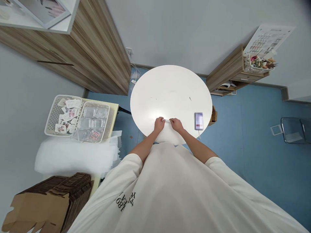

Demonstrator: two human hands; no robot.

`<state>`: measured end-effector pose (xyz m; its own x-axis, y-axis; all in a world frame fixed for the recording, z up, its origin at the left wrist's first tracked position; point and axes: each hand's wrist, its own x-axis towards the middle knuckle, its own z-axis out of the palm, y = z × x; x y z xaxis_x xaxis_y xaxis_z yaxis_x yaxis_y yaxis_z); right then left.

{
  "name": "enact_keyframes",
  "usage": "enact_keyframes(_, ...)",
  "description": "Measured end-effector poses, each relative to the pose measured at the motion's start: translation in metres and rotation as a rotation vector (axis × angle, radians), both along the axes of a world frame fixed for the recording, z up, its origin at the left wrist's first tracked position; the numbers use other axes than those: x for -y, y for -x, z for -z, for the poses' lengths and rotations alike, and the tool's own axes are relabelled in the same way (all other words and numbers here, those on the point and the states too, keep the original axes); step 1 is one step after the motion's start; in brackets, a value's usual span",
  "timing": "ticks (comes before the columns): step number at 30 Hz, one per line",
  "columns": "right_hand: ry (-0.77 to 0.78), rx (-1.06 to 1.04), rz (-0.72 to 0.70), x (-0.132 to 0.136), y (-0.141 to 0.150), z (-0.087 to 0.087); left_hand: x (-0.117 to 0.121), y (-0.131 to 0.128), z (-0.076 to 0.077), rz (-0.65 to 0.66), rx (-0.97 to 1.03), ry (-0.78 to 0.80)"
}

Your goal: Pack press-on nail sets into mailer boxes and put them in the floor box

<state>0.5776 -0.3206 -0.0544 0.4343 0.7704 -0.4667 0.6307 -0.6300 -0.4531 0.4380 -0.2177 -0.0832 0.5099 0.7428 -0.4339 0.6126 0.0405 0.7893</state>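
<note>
Both my hands are together over the near part of the round white table (170,87). Between them stretches a small white strip (167,121), its kind too small to make out. My left hand (159,124) is closed, pinching the strip's left end. At its right end, my right hand (176,125) grips it with bent fingers. Part of the strip is hidden by the fingers. To the right of my right hand lies a phone-like device (198,121) with a blurred purple screen and a white cable (199,134) running off the table edge.
On a side table at left stand white baskets (51,121) of cards and clear plastic boxes (91,123), a white sheet stack (75,155) and folded cardboard boxes (48,205). A wooden cabinet (102,48) stands behind. At right are a shelf unit (225,71) and a chair (293,130).
</note>
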Motion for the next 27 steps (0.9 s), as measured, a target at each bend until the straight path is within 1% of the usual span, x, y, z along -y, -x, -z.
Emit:
enact_keyframes(9, -0.014, 0.007, -0.045, -0.0016, -0.0059, 0.0009, -0.0084, -0.0053, 0.0014, -0.047, -0.015, 0.072)
enact_keyframes(16, -0.005, 0.035, -0.160, 0.0014, -0.0092, 0.0031, -0.0098, -0.0046, 0.0004, -0.052, -0.013, 0.082)
enact_keyframes(21, 0.040, 0.104, -0.234, 0.0007, -0.0062, 0.0048, -0.0094, -0.0035, -0.0023, -0.057, -0.012, 0.110)
enact_keyframes(27, 0.050, 0.138, -0.263, 0.0021, 0.0006, 0.0067, -0.0106, -0.0036, -0.0028, -0.074, -0.011, 0.146)
